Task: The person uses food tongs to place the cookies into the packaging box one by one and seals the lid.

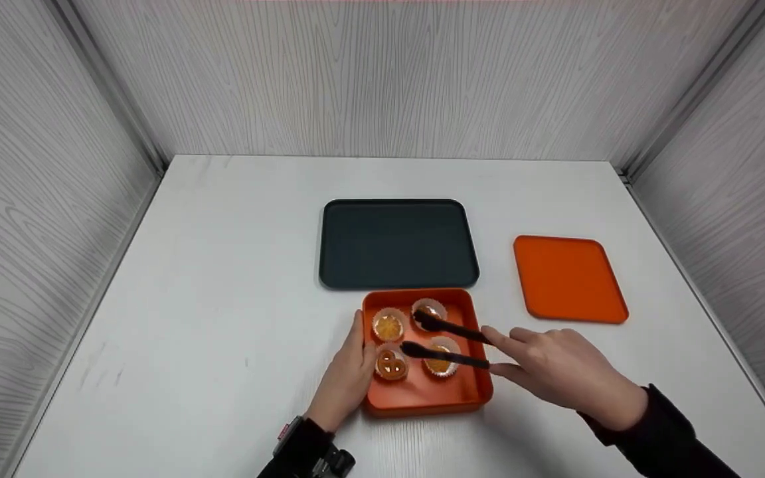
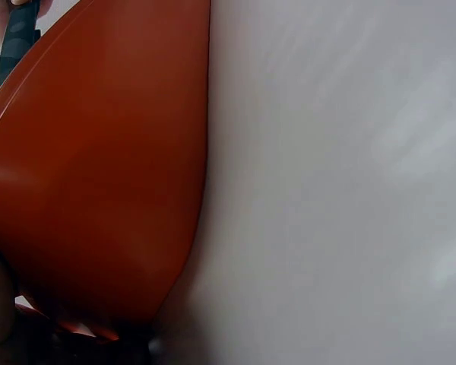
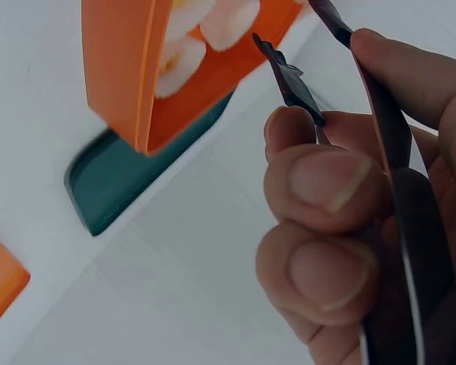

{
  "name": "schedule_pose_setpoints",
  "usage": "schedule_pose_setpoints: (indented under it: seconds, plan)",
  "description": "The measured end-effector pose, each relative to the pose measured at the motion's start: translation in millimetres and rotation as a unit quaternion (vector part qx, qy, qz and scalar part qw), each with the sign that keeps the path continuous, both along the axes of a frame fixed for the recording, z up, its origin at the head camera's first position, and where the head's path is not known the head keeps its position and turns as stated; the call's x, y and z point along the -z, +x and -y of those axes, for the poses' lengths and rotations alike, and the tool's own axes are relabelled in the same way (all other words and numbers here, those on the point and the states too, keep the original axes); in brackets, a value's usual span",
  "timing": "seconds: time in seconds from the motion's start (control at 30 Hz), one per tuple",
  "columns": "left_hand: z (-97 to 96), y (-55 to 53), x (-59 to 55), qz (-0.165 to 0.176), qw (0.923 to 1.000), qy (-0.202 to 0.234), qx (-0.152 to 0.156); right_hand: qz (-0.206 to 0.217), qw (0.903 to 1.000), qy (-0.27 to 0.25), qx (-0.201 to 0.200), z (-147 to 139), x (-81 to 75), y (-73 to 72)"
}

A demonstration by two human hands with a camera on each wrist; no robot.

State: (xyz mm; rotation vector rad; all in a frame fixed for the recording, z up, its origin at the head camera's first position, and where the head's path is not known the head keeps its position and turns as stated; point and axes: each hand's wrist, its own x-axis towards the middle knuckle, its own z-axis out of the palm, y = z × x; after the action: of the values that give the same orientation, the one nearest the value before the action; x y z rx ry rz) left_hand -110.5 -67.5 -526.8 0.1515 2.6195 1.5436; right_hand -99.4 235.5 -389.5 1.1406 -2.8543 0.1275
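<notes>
My left hand holds the left wall of a square orange box, thumb over the rim and fingers along the outside. Inside sit several small sweets in white pleated paper cups; one at the front left has round glossy orange tops, another at the back left a yellow-orange one. Black tongs are gripped in my right hand at the box's right side. Their arms are spread, one tip over the back right cup, the other near the front two cups. The left wrist view mostly shows the box's outer wall.
Just behind the box lies a dark green tray, its front edge close to the box's back rim. A flat orange lid-like panel lies to the right. Grey wood-grain panels wall the white table at the back and sides.
</notes>
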Motion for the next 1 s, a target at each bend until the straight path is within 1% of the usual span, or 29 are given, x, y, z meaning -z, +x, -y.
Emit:
schedule_pose_setpoints:
  seconds: [0.1,0.2,0.3,0.33,0.4,0.53,0.63,0.73,0.87,1.0]
  plan:
    - [-0.1,0.0,-0.5,0.003,1.0,-0.003,-0.002,-0.044,0.9986,-0.029,0.004,-13,-4.9,0.8]
    - [0.1,-0.1,-0.8,0.011,0.9999,-0.007,-0.004,-0.098,0.9931,-0.063,0.01,-24,-5.5,0.1]
    - [0.3,-0.2,-0.4,0.016,0.9998,-0.008,-0.005,-0.127,0.9879,-0.083,0.033,-30,-2.4,-1.2]
    - [0.3,-0.3,-0.2,0.017,0.9998,-0.007,-0.005,-0.127,0.987,-0.087,0.045,-32,-1.1,-1.7]
    - [0.1,-0.3,-0.3,0.018,0.9998,-0.004,-0.004,-0.114,0.9863,-0.091,0.077,-33,1.3,-2.8]
    - [-0.2,-0.1,-0.4,0.016,0.9999,-0.004,-0.003,-0.061,0.9832,-0.099,0.141,-33,5.3,-7.1]
    - [0.1,0.5,-0.1,0.007,1.0,-0.007,0.0,-0.027,0.9792,-0.104,0.172,-34,10.7,-12.3]
    - [0.3,1.2,-0.2,-0.001,1.0,-0.009,0.002,-0.031,0.9766,-0.109,0.183,-37,19.9,-18.1]
    - [0.1,1.2,-0.2,-0.004,1.0,-0.009,0.002,-0.055,0.9726,-0.116,0.194,-43,34.1,-27.0]
    - [0.2,0.6,0.1,-0.001,1.0,-0.008,0.002,-0.041,0.9674,-0.114,0.222,-45,46.9,-38.7]
